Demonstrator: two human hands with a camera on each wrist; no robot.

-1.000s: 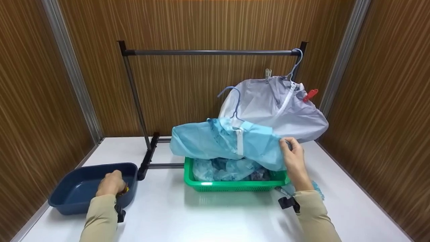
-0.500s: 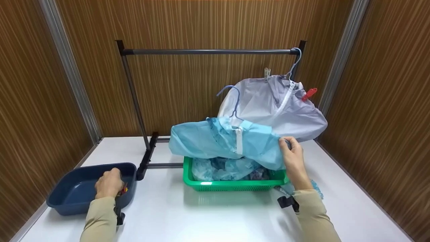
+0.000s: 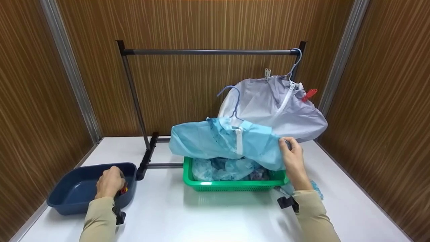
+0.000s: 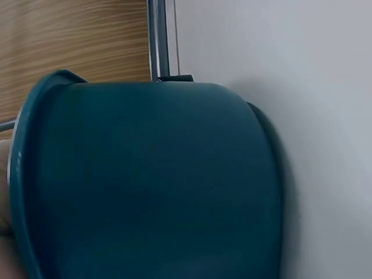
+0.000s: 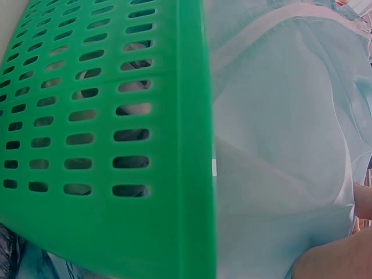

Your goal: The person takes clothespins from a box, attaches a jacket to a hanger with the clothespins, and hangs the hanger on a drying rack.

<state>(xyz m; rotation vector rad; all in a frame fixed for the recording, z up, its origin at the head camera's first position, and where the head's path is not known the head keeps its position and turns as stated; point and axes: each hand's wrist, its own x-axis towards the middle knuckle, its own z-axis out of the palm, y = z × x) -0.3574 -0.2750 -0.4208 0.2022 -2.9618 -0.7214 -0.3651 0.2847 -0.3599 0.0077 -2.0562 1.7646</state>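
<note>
In the head view, my right hand (image 3: 293, 158) pinches the shoulder end of a light-blue zip jacket (image 3: 198, 137). The jacket is on a blue-purple hanger (image 3: 237, 101) and lies over the green basket (image 3: 235, 185). In the right wrist view, thumb and finger grip the thin fabric (image 5: 279, 133) close beside the basket's wall. My left hand (image 3: 110, 181) reaches down into the dark blue basin (image 3: 74, 191), back of the hand up. Small red and yellow pieces (image 3: 124, 190) show beside it. Its fingertips are hidden, so I cannot tell whether they hold anything.
Behind stands a metal clothes rack (image 3: 208, 52). A pale lilac jacket (image 3: 255, 97) hangs at its right end, with a white clothespin (image 3: 267, 74) and a red clothespin (image 3: 309, 95) on it. More crumpled clothes (image 3: 228, 169) fill the basket. Wood-grain walls enclose the white table (image 3: 188, 218).
My left hand has shifted slightly inside the basin, and the coloured pieces beside it show differently. The right hand and the light-blue jacket stay in place.
</note>
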